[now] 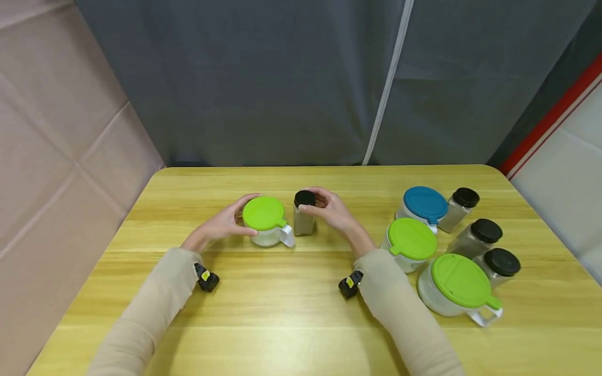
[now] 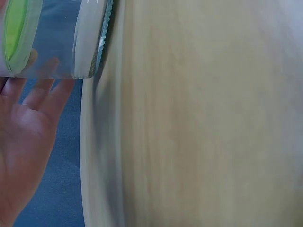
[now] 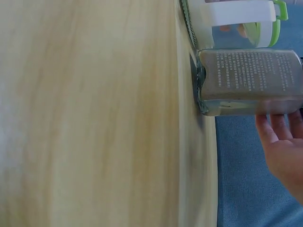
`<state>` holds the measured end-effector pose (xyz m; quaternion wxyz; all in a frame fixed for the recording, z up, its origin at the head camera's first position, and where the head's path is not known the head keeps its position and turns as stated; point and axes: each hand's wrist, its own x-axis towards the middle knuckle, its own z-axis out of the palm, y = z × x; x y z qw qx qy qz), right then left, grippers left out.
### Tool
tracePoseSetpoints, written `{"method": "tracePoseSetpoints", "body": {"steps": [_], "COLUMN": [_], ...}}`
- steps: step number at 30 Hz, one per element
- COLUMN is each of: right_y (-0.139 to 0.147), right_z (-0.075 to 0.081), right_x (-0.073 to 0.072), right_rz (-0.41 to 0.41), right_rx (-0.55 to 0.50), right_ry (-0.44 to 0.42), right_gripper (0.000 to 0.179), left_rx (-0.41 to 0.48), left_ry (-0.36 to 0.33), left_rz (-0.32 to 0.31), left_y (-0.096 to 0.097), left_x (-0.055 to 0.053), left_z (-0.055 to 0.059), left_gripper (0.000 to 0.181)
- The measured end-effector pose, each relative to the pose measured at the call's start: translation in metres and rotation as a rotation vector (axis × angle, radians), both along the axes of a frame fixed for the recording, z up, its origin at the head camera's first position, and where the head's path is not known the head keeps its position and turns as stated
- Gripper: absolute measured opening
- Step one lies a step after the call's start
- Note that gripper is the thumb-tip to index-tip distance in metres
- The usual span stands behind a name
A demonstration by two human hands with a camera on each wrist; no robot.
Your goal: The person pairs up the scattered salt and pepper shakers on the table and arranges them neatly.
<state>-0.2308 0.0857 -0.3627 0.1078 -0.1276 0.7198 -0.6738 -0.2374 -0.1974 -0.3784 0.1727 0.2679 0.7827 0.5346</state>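
Left of the table's middle stands a clear glass seasoning jar with a green lid and a white handle that points right. My left hand grips it from the left, thumb at the near side and fingers round the far side. Close beside it is an upright square spice jar with a black cap. My right hand holds this one near the cap from the right. In the right wrist view, white printing covers a side of the spice jar, and the fingers touch its lower edge in the picture.
On the right stand a blue-lidded seasoning jar, two green-lidded ones and several black-capped spice jars, grouped close to my right forearm. A dark grey curtain hangs behind the wooden table.
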Motion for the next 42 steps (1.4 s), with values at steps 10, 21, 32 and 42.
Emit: {"method": "tracePoseSetpoints", "body": {"steps": [10, 21, 32, 42], "right_y": [-0.005, -0.005, -0.005, -0.008], "right_z": [-0.002, -0.002, 0.003, -0.002], "right_x": [-0.003, -0.004, -0.003, -0.004], "right_rz": [0.019, 0.014, 0.018, 0.009], "right_rx": [-0.019, -0.021, 0.022, 0.036], "right_ry": [0.002, 0.025, 0.027, 0.03], "right_gripper": [0.048, 0.047, 0.05, 0.054], "left_rx": [0.017, -0.083, -0.068, 0.017], "left_ry": [-0.011, 0.133, 0.13, 0.061], "left_rz": [-0.005, 0.194, 0.276, 0.262], "left_y": [0.0, 0.01, 0.012, 0.0], "left_x": [0.002, 0.006, 0.005, -0.001], "left_z": [0.0, 0.005, 0.01, 0.006], "left_gripper": [0.088, 0.078, 0.069, 0.063]}}
